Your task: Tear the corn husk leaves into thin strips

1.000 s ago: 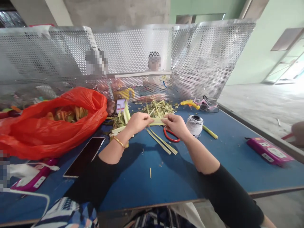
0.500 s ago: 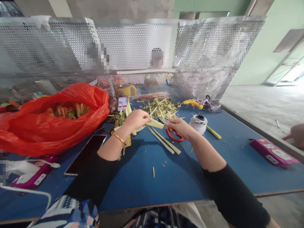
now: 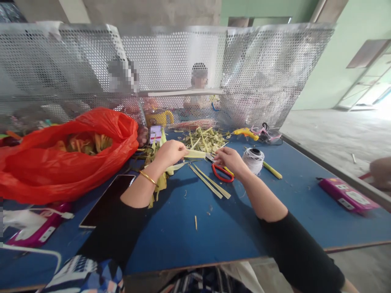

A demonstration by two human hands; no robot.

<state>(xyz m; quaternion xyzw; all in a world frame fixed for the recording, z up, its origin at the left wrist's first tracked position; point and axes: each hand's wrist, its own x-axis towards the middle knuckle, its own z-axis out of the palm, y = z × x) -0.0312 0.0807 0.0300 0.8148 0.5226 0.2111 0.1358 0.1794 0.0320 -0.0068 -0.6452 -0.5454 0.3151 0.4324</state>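
Observation:
My left hand [image 3: 171, 154], a gold bangle on its wrist, pinches a pale green strip of husk [image 3: 196, 154] that stretches to the right. At the strip's far end are the blades of red-handled scissors [image 3: 223, 175], held in my right hand [image 3: 229, 158]; one handle loop hangs below the fingers. Whether the blades are closed on the strip I cannot tell. Two cut husk strips [image 3: 210, 182] lie side by side on the blue table under the scissors. Loose husk leaves [image 3: 163, 183] lie beneath my left wrist. Behind both hands is a heap of husk scraps [image 3: 204, 139].
A red plastic bag [image 3: 122, 134] of husks and a dark tablet [image 3: 106, 201] lie left. White string [image 3: 253, 160], a green stalk [image 3: 272, 170], a yellow glue gun [image 3: 246, 133] and a purple pack [image 3: 346, 195] lie right. People sit behind the perforated metal screen [image 3: 171, 57].
The strip in my left hand has swung from slanting downward to nearly level. Its right end now meets the scissor blades. My right hand's fingers have shifted slightly on the scissors.

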